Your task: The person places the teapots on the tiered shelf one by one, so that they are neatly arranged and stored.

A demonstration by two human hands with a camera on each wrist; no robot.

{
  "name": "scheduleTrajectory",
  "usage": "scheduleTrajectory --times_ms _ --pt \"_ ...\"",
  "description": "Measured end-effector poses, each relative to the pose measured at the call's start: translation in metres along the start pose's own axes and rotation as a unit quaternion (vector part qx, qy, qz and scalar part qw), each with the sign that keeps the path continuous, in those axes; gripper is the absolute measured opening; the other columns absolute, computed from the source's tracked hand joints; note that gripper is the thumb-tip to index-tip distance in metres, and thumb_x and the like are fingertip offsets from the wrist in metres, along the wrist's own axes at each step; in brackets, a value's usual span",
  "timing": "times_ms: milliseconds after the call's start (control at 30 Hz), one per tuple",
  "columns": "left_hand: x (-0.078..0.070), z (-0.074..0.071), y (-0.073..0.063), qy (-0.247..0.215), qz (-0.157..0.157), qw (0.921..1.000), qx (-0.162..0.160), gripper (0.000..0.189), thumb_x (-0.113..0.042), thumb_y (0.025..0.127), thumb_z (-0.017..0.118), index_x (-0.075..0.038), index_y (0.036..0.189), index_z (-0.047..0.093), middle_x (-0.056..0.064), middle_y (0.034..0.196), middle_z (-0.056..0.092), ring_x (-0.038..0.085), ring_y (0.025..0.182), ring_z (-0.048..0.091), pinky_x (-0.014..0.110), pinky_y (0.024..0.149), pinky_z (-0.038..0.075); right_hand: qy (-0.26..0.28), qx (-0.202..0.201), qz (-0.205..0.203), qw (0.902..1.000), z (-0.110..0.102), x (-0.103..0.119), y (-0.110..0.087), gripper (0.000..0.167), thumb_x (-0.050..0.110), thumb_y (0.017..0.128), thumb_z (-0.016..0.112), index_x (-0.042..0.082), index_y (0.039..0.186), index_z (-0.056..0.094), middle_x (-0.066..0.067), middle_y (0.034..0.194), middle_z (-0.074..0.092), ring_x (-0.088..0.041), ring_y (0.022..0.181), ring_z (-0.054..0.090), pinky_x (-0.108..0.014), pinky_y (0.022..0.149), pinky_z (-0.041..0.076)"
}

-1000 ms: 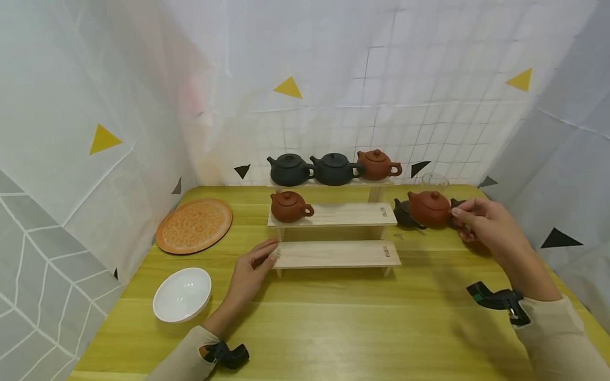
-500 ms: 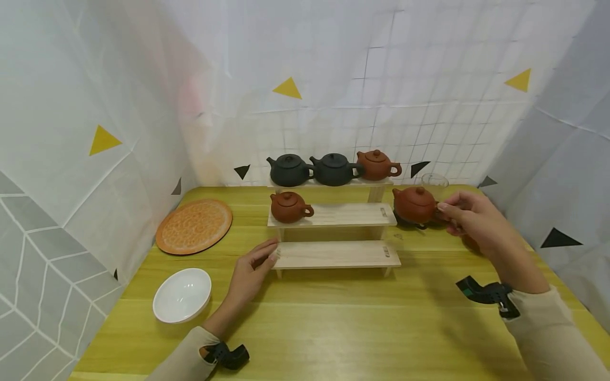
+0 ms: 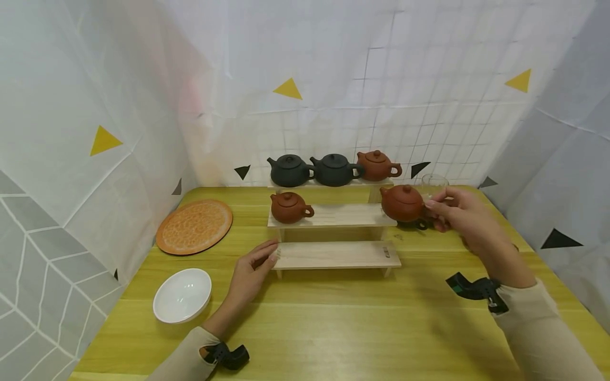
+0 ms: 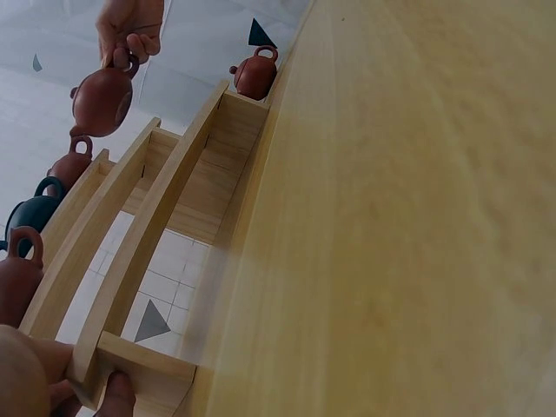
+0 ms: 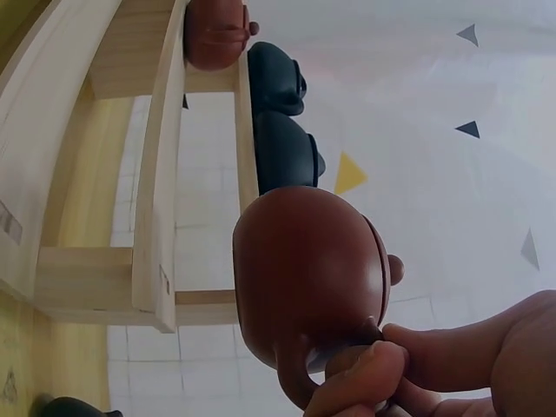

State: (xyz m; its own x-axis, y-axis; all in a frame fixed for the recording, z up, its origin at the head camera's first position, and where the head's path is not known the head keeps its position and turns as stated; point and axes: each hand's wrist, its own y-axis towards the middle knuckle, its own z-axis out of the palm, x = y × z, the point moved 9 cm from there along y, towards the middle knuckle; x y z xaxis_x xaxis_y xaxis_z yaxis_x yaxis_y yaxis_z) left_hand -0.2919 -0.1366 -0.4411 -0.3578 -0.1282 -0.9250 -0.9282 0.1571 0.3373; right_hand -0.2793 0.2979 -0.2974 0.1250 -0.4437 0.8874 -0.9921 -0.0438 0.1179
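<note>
My right hand [image 3: 459, 214] pinches the handle of a reddish-brown clay teapot [image 3: 402, 203], held in the air at the right end of the middle step. In the right wrist view the teapot [image 5: 304, 261] hides part of the stand. With my left hand [image 3: 252, 270] I grip the left end of the lowest step of a three-step wooden stand [image 3: 333, 255]; thumb and fingers [image 4: 117, 398] show at that end in the left wrist view. Another red teapot [image 3: 288, 207] sits at the left of the middle step. Two black teapots [image 3: 289, 170] and a red teapot [image 3: 377, 165] line the top step.
Behind the held teapot, a dark teapot [image 3: 412, 224] on the table is mostly hidden. A clear glass [image 3: 434, 181] stands at the back right. On the left lie a white bowl [image 3: 182, 295] and a round orange mat [image 3: 194, 226]. White sheets hang around the table.
My right hand has carried the red teapot leftward from over the table's right side to the right end of the middle step. My left hand has stayed in place.
</note>
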Motion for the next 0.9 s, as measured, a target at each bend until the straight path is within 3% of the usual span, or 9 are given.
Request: scheduleTrajectory --times_ms 500,900 --pt "-0.003 0.001 0.000 0.015 0.000 0.9999 -0.001 0.030 -0.008 0.101 0.070 0.000 0.130 0.072 0.008 0.142 0.063 0.023 0.135 0.054 0.020 0.099 0.047 0.010 0.036 0.020 0.9991 0.020 0.013 0.006 0.028 0.020 0.111 0.053 -0.007 0.114 0.049 -0.011 0.089 0.054 -0.018 0.064 0.049 -0.031 0.056 0.047" --pt "-0.003 0.000 -0.001 0.005 0.011 0.9999 -0.002 0.030 -0.008 0.101 0.070 0.001 0.130 0.072 0.013 0.141 0.063 0.028 0.135 0.054 0.018 0.098 0.047 0.017 0.059 0.003 0.9981 0.038 0.025 0.013 0.026 0.017 0.111 0.053 -0.009 0.114 0.049 -0.012 0.084 0.050 -0.019 0.062 0.046 -0.033 0.055 0.044"
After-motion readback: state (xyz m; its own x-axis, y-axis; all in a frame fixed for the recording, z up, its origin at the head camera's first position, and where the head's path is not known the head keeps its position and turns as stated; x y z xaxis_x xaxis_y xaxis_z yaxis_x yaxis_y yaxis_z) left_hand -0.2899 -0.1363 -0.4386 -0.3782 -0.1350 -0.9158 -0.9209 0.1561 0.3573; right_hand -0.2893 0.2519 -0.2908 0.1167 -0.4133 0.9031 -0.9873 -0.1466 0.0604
